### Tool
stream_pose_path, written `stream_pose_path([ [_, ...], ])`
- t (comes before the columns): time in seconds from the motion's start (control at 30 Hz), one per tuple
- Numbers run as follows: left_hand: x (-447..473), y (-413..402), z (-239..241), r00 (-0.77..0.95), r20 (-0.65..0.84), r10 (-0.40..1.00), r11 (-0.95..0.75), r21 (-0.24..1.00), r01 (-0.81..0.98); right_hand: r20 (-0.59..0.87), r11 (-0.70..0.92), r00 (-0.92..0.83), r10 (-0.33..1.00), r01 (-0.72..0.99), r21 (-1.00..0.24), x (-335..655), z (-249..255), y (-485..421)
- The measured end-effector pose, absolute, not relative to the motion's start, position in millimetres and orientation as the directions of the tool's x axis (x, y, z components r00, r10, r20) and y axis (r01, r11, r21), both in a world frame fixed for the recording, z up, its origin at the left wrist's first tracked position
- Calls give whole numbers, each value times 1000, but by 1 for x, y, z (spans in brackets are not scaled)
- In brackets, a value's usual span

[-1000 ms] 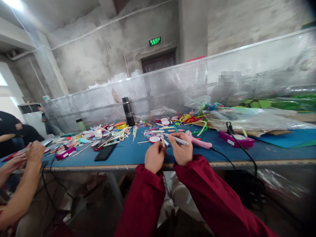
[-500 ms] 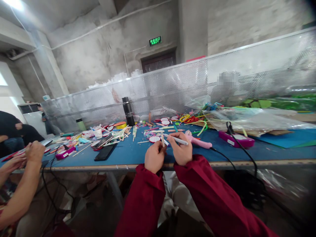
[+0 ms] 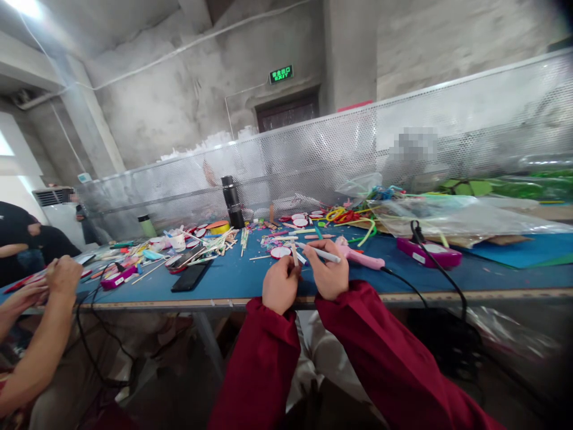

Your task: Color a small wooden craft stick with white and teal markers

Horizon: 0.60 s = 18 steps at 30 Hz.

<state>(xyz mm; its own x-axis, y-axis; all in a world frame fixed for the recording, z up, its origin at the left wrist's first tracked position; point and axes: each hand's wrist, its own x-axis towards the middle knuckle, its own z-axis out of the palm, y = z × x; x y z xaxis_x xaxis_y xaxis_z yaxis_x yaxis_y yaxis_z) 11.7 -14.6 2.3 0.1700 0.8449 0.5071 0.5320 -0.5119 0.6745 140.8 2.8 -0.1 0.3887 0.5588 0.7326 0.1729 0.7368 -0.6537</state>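
At the lower middle of the frame, the left hand [image 3: 280,285] pinches a wooden stick [image 3: 294,253] upright, fingers closed on it. Just beside it, the right hand [image 3: 330,276] grips a white pen [image 3: 320,253], its tip angled toward the stick, seemingly to mark it, above the blue tabletop [image 3: 237,278] near a pink glue gun [image 3: 360,257].

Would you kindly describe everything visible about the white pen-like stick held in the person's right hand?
The slim white pen-like stick looks like smooth plastic or rolled paper; which one cannot be told. It lies nearly level, slanting slightly down to the right, above the blue tabletop. The right hand pinches its middle, so both ends stick out past the fingers. Its left end points toward the flat wooden stick that the left hand holds upright. The pink glue gun lies just behind it.
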Motion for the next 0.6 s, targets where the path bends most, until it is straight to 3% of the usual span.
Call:
stream_pose_path([
  [0.6,12,-14,1,165,513,842,-517,683,516,729,737,407,551,173,-654,141,1,1],
])
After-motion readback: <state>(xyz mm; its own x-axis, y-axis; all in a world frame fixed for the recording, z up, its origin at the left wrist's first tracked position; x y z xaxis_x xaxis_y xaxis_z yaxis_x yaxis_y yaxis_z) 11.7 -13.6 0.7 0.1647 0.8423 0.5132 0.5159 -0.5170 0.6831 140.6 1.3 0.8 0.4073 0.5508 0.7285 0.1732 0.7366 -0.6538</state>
